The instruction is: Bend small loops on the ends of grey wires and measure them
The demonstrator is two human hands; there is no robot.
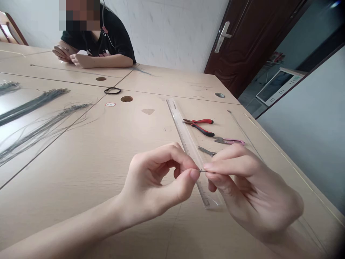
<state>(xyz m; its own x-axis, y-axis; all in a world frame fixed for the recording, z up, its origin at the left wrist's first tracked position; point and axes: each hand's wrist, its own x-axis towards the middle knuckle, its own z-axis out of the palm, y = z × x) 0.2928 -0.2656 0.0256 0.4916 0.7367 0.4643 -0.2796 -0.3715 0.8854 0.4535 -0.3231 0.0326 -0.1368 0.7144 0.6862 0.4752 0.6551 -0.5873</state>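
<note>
Thumb and forefinger of my left hand (161, 176) pinch one end of a short, thin dark cord (203, 171). The other end is pinched by my right hand (248, 183), close to the left fingertips. Only a small stretch of the cord shows between the two hands; its exact kind is hard to make out. Both hands are held over the near end of a clear plastic ruler (185, 144). Beyond my right hand lie small grey scissors (207, 150), pink-handled thread snips (229, 141) and pliers (202, 126) with red and black handles.
Bundles of grey cords (35, 104) lie at the left of the wooden table (94, 187). A black ring (112, 90), a small label (110, 104) and a tape roll (219, 95) lie farther back. Single cords (291, 162) run along the right edge. Another person (115, 39) sits opposite.
</note>
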